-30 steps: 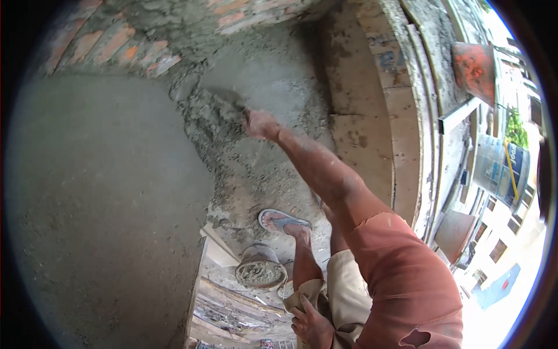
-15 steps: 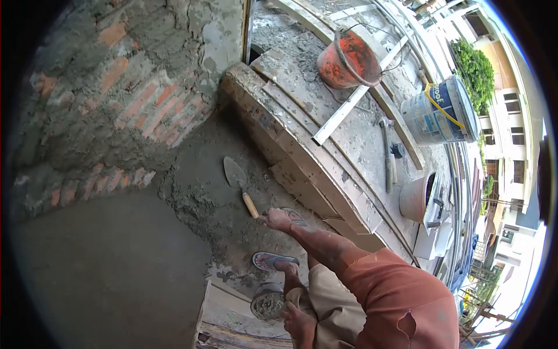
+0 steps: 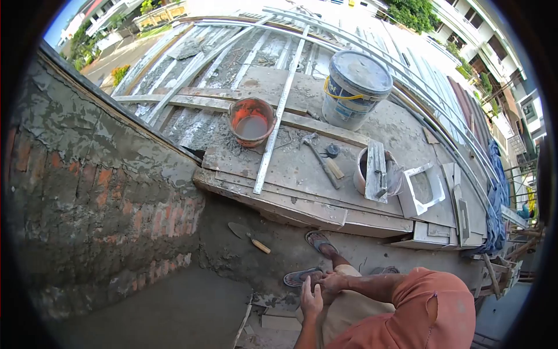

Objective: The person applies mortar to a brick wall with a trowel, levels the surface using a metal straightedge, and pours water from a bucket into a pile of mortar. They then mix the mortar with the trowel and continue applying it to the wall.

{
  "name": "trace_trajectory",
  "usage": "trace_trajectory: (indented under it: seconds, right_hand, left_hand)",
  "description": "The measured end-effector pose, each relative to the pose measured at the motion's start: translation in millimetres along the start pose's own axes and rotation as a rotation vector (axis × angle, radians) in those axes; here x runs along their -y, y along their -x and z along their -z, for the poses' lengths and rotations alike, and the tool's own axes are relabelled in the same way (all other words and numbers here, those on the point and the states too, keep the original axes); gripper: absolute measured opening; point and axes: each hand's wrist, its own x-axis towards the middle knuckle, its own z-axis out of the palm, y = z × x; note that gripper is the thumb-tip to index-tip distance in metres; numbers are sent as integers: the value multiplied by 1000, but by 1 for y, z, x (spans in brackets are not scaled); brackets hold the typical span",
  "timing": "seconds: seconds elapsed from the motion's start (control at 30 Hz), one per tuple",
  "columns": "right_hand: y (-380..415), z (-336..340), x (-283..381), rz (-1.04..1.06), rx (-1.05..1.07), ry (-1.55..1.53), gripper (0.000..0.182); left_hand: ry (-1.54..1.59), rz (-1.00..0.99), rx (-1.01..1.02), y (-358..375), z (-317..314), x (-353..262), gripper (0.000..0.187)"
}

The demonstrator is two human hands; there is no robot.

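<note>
My left hand point(image 3: 312, 298) is raised in front of my lap, its fingers stretched and apart. Close beside it is my right hand point(image 3: 333, 284), with curled fingers; whether anything is inside them is hidden. The two hands nearly meet, above the shorts and one sandalled foot point(image 3: 302, 276). A pointing trowel with a wooden handle point(image 3: 261, 246) lies on the wet grey mortar point(image 3: 218, 238), away from both hands. Its blade points toward the partly plastered brick wall point(image 3: 104, 198).
On the board platform point(image 3: 279, 203) stand an orange bucket point(image 3: 251, 121), a large lidded pail point(image 3: 356, 90) and a smaller bucket point(image 3: 360, 171) under a metal-looking bar. A hammer point(image 3: 319, 160) and a white frame point(image 3: 423, 189) lie there. Smooth grey floor point(image 3: 157, 302) spreads at lower left.
My right hand has left the trowel, which now lies on the mortar, and has come back beside my left hand. My left hand has risen. The view has turned, showing more of the platform.
</note>
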Motion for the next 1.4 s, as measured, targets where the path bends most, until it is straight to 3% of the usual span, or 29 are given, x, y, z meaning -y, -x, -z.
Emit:
trace_trajectory:
  seconds: [0.07,0.1,0.17,0.2,0.27,0.3,0.33,0.4,0.5,0.63,0.73,0.83,0.93,1.07,1.13,1.23,1.4]
  right_hand:
    - [-12,-7,3,170,-200,64,54]
    - [-11,-2,0,176,-201,57,54]
    - [-14,12,-7,65,-205,-305,54]
    - [-12,13,-10,70,-209,-313,54]
    - [-9,18,-22,-376,-581,-1050,55]
    - [20,44,-31,-327,-393,-1602,54]
    - [27,36,-47,-325,-393,-1604,54]
    - [46,10,-78,-386,-624,-806,49]
    - [66,-26,-103,-498,-455,-715,44]
    - [94,-58,-97,-442,-343,-749,41]
    - [90,-85,-94,-432,-526,-782,35]
    - [86,-79,-95,-467,-505,-835,31]
    - [89,-69,-96,-488,-469,-902,30]
    - [88,-78,-94,-506,-505,-888,30]
    - [91,-60,-91,-539,-479,-896,29]
    - [88,-45,-95,-497,-480,-909,30]
    - [71,-15,-102,-471,-576,-850,34]
  left_hand:
    - [191,-185,15,-20,-17,-19,54]
    - [183,-181,14,-24,-20,-26,54]
    - [-164,-176,28,-39,-20,-39,56]
    - [-174,-177,30,-51,-17,-44,56]
    - [-275,36,101,-86,-9,-49,57]
    - [-252,106,90,-112,-6,-30,56]
    - [-226,176,80,-137,-1,-12,55]
    - [-233,161,-54,-182,25,-28,53]
    - [-286,12,-228,-274,53,-31,54]
    - [-491,-98,-377,-367,75,-69,72]
    - [-645,-37,-361,-406,80,-82,76]
    - [-640,113,-210,-427,81,-86,73]
    - [-616,7,-177,-445,79,-62,60]
    - [-592,-121,-123,-421,83,-79,45]
    - [-577,-193,-146,-403,85,-93,46]
    - [-584,-277,-188,-364,85,-137,43]
    - [-596,-256,-278,-280,66,-233,35]
